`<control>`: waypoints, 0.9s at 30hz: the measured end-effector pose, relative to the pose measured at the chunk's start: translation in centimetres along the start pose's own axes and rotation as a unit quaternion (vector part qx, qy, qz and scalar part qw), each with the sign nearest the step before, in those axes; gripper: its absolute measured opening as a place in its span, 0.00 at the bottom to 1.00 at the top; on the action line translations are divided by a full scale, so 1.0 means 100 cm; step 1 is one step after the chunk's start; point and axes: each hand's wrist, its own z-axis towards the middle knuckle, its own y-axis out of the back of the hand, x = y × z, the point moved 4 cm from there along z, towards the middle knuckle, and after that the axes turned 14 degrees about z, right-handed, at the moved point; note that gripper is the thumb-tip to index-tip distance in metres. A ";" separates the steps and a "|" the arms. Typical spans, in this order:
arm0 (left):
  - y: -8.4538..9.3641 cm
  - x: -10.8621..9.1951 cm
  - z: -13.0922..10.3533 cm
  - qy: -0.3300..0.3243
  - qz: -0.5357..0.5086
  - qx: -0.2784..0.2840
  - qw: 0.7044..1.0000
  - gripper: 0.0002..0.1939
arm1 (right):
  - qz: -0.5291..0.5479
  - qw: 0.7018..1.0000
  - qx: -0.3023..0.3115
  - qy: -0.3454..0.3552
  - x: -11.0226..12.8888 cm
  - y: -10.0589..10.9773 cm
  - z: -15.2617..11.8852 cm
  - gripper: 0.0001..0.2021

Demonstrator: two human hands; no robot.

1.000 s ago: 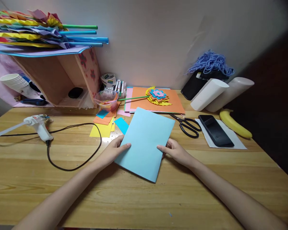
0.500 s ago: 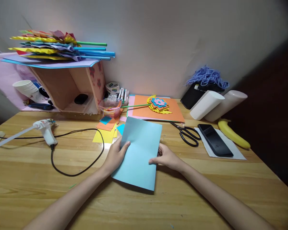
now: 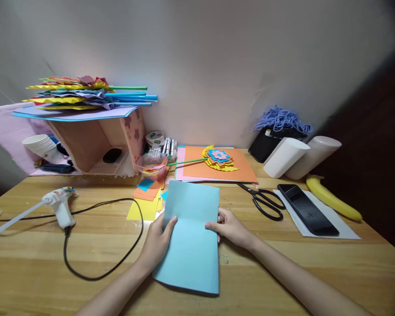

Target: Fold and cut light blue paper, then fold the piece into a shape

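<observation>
A light blue sheet of paper [image 3: 189, 250] with a faint crease across it is held up over the table, tilted toward me. My left hand [image 3: 159, 241] grips its left edge, thumb on the front face and fingers hidden behind. At the opposite edge, my right hand [image 3: 230, 226] pinches the paper with the thumb in front, the other fingers partly out of sight. Just beyond the sheet are loose orange and yellow paper pieces [image 3: 143, 210]. Black-handled scissors [image 3: 266, 202] lie to the right of my right hand.
A white glue gun [image 3: 61, 208] with a looping black cord is at left. Behind stands a pink box [image 3: 131, 136] topped with paper flowers [image 3: 72, 94]. A layered paper flower [image 3: 220, 157] lies on orange sheets [image 3: 194, 169]. A phone [image 3: 307, 210] and banana [image 3: 332, 197] are at right.
The view has tipped upward, so everything sits lower in the picture. Both hands keep hold of the blue paper, which now stands a little straighter, with my right thumb slightly higher along its edge.
</observation>
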 end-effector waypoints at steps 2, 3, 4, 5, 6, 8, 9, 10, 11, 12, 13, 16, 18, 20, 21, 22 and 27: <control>0.000 0.000 0.000 -0.002 -0.003 0.002 1.000 0.17 | -0.006 1.000 0.005 -0.001 -0.003 0.002 0.001 0.18; 0.000 0.000 0.000 -0.001 -0.003 0.001 1.000 0.17 | -0.007 1.000 0.007 -0.001 -0.004 0.003 0.001 0.18; 0.000 0.000 0.000 -0.002 -0.002 0.004 1.000 0.17 | -0.007 1.000 0.007 0.000 -0.005 0.003 0.002 0.18; 0.000 0.000 0.000 -0.001 0.000 0.005 1.000 0.17 | -0.005 1.000 0.007 0.003 -0.005 0.003 0.002 0.18; 0.000 -0.001 0.001 0.001 0.001 0.008 1.000 0.17 | -0.001 1.000 0.005 0.008 -0.005 0.003 0.002 0.18; 0.000 -0.001 0.001 0.005 0.002 0.014 1.000 0.18 | 0.018 0.999 0.003 0.037 -0.001 0.003 0.001 0.16; 0.000 -0.001 0.001 0.006 0.002 0.017 1.000 0.18 | 0.036 0.998 -0.003 0.060 0.002 0.003 0.001 0.15; 0.000 -0.001 0.001 0.004 0.001 0.020 1.000 0.18 | 0.058 0.995 -0.006 0.080 0.004 0.003 0.001 0.16; 0.000 -0.002 0.001 0.000 0.000 0.023 1.000 0.18 | 0.075 0.992 -0.023 0.102 0.007 0.005 0.001 0.19; 0.000 -0.003 0.000 -0.005 0.000 0.027 1.000 0.18 | 0.081 0.988 -0.051 0.125 0.010 0.008 0.002 0.23; -0.001 -0.003 0.000 -0.010 -0.001 0.033 0.999 0.18 | 0.081 0.981 -0.082 0.153 0.013 0.012 0.002 0.27; -0.003 -0.004 -0.001 -0.020 0.003 0.056 0.998 0.18 | 0.025 0.970 -0.130 0.204 0.019 0.023 0.002 0.27; -0.004 -0.004 -0.002 -0.020 0.008 0.069 0.997 0.19 | -0.027 0.966 -0.150 0.209 0.019 0.027 0.003 0.19; -0.004 -0.003 -0.002 -0.022 0.013 0.072 0.997 0.19 | -0.051 0.964 -0.160 0.205 0.017 0.030 0.004 0.17; -0.004 -0.003 -0.002 -0.025 0.015 0.070 0.997 0.19 | -0.052 0.963 -0.162 0.208 0.017 0.030 0.003 0.18; -0.004 -0.003 -0.001 -0.031 0.017 0.068 0.997 0.19 | -0.048 0.962 -0.164 0.213 0.017 0.030 0.003 0.20; -0.004 -0.002 0.001 -0.050 0.036 0.054 0.997 0.21 | -0.040 0.963 -0.169 0.208 0.016 0.030 0.003 0.19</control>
